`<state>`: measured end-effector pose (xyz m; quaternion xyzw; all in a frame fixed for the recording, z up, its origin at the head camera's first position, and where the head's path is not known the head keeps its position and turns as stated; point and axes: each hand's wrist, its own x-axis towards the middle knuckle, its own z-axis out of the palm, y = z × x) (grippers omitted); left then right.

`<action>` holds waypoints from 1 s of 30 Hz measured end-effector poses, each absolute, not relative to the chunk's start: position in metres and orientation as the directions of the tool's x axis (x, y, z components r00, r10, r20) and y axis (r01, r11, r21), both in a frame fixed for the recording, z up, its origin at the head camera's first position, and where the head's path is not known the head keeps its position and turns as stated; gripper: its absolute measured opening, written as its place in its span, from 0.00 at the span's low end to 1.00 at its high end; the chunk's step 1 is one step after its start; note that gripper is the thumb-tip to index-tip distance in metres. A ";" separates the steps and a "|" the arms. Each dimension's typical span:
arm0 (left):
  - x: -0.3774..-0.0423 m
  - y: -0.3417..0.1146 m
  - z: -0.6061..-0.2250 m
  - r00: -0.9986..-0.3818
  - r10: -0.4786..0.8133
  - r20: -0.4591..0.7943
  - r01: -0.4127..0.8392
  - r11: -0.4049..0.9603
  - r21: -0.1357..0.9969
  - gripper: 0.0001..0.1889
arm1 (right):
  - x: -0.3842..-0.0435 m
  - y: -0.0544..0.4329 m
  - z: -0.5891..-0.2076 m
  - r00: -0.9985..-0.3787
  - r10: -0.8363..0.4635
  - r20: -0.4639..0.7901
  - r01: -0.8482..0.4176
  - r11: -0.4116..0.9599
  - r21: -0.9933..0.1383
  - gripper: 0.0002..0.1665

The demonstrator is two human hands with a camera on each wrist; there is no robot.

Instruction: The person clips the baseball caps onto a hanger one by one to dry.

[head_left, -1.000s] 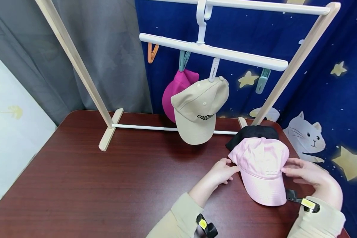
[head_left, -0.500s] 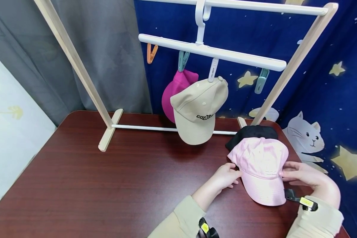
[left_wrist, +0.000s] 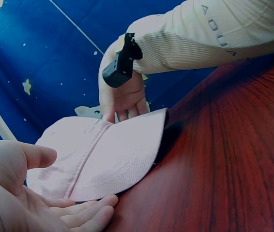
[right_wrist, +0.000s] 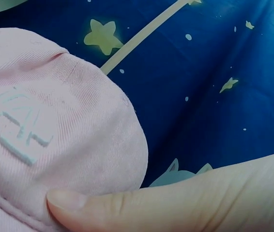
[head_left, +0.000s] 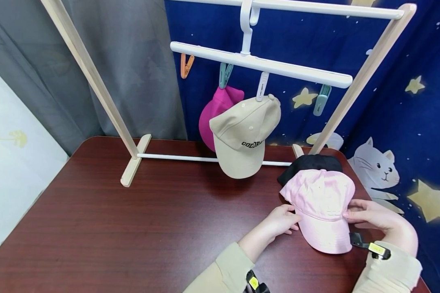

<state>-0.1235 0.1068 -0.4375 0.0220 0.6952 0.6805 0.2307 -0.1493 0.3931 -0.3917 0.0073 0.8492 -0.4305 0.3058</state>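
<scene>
A pink baseball cap [head_left: 320, 199] lies on the table at the right, brim toward me, partly over a black cap [head_left: 311, 163]. At its left side is my left hand [head_left: 281, 219]; in the left wrist view the fingers [left_wrist: 91, 212] stretch along the table by the brim's edge, thumb raised apart. My right hand [head_left: 375, 215] touches the cap's right side, and in the right wrist view its thumb [right_wrist: 98, 208] presses beside the raised lettering. The left wrist view shows the right hand's other fingers extended, partly hidden behind the cap. Both hands look uncurled.
A white hanger [head_left: 260, 63] hangs from the rack. Its clips hold a magenta cap [head_left: 214, 114] and a beige cap [head_left: 245, 134]. An orange clip [head_left: 186, 66] and a teal clip [head_left: 322, 100] hold nothing. The rack's wooden foot [head_left: 135, 160] stands on the brown table [head_left: 132, 236].
My left hand has slid slightly right and toward me along the cap's left side. The right hand has shifted slightly left against the cap. The pink cap lies nearly as before.
</scene>
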 end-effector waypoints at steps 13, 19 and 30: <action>-0.124 0.106 -0.439 -0.896 0.341 -0.286 -0.274 0.083 0.958 0.21 | -0.148 0.392 -0.390 -0.808 -0.268 -0.524 0.264 0.631 -0.729 0.49; -0.125 0.105 -0.440 -0.906 0.334 -0.260 -0.255 0.061 0.965 0.20 | -0.149 0.391 -0.390 -0.805 -0.315 -0.502 0.227 0.619 -0.752 0.47; -0.129 0.103 -0.436 -0.922 0.304 -0.239 -0.231 0.062 0.971 0.18 | -0.149 0.387 -0.384 -0.819 -0.325 -0.472 0.194 0.618 -0.762 0.44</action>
